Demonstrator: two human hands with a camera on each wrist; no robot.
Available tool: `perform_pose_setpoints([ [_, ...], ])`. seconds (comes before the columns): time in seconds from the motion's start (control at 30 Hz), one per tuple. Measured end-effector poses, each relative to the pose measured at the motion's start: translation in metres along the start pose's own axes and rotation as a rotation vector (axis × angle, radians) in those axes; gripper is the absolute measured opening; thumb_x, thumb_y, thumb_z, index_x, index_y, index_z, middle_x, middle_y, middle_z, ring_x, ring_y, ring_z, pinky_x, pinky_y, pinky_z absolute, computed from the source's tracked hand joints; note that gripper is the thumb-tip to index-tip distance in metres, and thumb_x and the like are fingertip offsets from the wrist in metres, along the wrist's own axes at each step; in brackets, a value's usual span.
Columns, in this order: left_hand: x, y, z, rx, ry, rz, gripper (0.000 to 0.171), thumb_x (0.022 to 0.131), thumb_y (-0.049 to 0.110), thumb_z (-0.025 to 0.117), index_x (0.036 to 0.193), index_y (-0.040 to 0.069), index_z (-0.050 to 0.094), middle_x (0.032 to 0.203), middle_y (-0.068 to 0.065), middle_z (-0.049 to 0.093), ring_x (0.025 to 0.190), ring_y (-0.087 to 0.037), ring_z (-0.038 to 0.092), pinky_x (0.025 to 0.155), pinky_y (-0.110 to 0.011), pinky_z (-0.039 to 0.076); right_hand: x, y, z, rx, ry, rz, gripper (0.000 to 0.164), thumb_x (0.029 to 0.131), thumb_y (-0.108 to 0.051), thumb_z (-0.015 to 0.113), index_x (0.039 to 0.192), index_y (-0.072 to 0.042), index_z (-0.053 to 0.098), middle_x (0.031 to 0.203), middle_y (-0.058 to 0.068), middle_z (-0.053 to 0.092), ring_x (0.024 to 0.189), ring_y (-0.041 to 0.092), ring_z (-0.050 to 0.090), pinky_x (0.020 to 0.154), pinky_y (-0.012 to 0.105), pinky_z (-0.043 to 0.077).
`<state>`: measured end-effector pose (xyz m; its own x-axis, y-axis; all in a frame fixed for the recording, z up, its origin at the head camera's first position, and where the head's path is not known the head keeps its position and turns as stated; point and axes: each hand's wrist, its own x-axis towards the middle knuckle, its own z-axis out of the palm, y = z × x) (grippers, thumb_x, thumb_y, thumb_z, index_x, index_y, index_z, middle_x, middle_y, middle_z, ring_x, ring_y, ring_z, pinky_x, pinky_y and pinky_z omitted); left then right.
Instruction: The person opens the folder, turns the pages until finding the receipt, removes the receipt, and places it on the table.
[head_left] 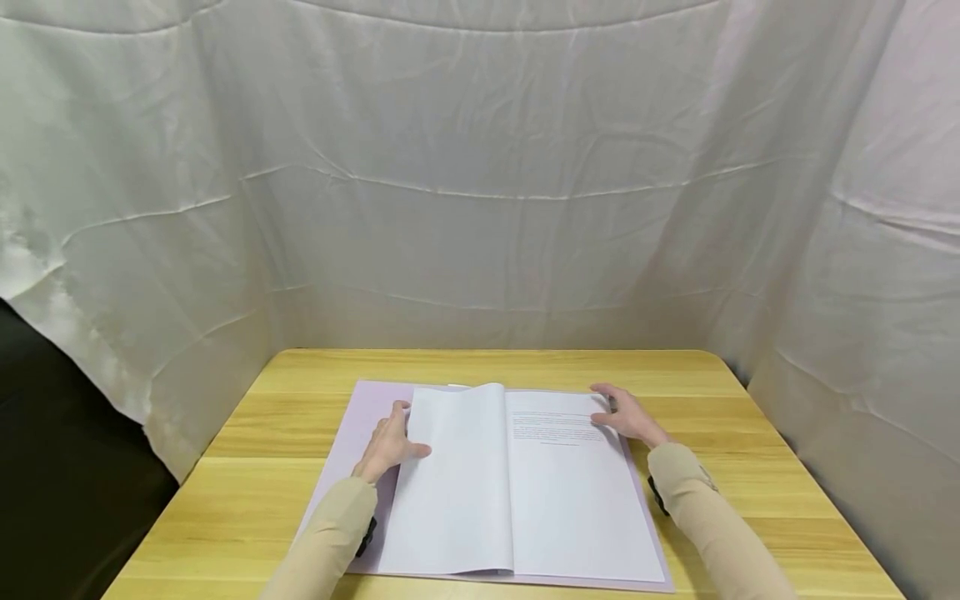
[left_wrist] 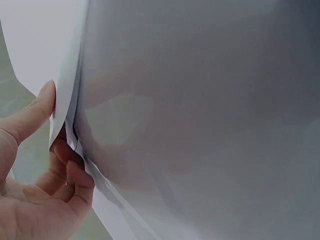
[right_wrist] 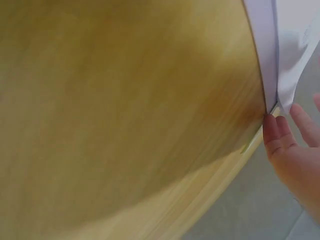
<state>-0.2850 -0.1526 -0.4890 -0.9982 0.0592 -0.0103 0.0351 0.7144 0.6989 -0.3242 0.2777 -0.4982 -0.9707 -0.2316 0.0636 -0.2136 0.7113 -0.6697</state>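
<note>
A lilac folder (head_left: 375, 398) lies spread on the wooden table, with white pages on it. The left page (head_left: 457, 483) bulges up near the middle fold; the right page (head_left: 577, 508) lies flatter and carries a few printed lines near its top. My left hand (head_left: 392, 443) is at the left page's outer edge. In the left wrist view, thumb and fingers pinch that edge, beside a glossy grey surface (left_wrist: 200, 110). At the right page's upper outer corner is my right hand (head_left: 628, 414), thumb over the page. Its fingers (right_wrist: 287, 135), fairly straight, touch the corner in the right wrist view.
The wooden table (head_left: 750, 467) extends around the folder on both sides and behind it. Pale grey cloth (head_left: 480, 208) hangs behind and at the sides. Dark material (head_left: 67, 467) shows at the far left.
</note>
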Motion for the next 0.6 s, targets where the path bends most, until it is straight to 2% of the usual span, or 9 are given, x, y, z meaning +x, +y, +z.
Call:
perform_pose_setpoints([
  [0.1,-0.001,0.0,0.0,0.014,0.013,0.006,0.095,0.072,0.009,0.089,0.148,-0.006,0.033,0.125,-0.034,0.061,0.111,-0.045,0.06,0.098,-0.058,0.05,0.002,0.001,0.0,-0.008,0.004,0.02,0.061,0.089,-0.006,0.071,0.143,0.01,0.046,0.149,0.036,0.044,0.138,0.056,0.039,0.116,0.066,0.033],
  [0.2,0.0,-0.002,0.001,0.02,0.014,0.016,0.096,0.073,0.009,0.089,0.148,-0.006,0.032,0.137,-0.036,0.055,0.124,-0.051,0.054,0.105,-0.06,0.047,0.003,0.002,0.0,-0.011,0.013,0.029,0.061,0.089,-0.006,0.071,0.142,0.01,0.046,0.147,0.036,0.045,0.137,0.056,0.04,0.116,0.066,0.033],
  [0.3,0.0,-0.004,0.002,0.029,0.008,0.032,0.094,0.073,0.01,0.089,0.148,-0.007,0.033,0.134,-0.033,0.056,0.124,-0.049,0.052,0.106,-0.06,0.045,0.004,0.002,0.0,-0.01,0.034,0.024,0.059,0.088,-0.005,0.07,0.141,0.01,0.048,0.143,0.036,0.049,0.133,0.056,0.044,0.113,0.066,0.036],
  [0.4,0.001,-0.006,0.002,0.051,0.006,0.04,0.091,0.074,0.013,0.089,0.147,-0.005,0.037,0.127,-0.03,0.055,0.117,-0.044,0.051,0.103,-0.058,0.045,0.006,0.003,0.001,-0.007,0.057,0.031,0.058,0.088,-0.003,0.07,0.14,0.009,0.049,0.14,0.036,0.051,0.13,0.056,0.046,0.111,0.066,0.038],
  [0.6,0.002,-0.005,0.003,0.121,0.029,0.074,0.083,0.073,0.016,0.089,0.14,-0.006,0.046,0.128,-0.031,0.052,0.11,-0.041,0.049,0.099,-0.054,0.045,0.011,0.004,0.002,0.018,0.119,0.075,0.054,0.087,0.001,0.068,0.138,0.008,0.052,0.135,0.035,0.051,0.124,0.051,0.048,0.108,0.064,0.041],
])
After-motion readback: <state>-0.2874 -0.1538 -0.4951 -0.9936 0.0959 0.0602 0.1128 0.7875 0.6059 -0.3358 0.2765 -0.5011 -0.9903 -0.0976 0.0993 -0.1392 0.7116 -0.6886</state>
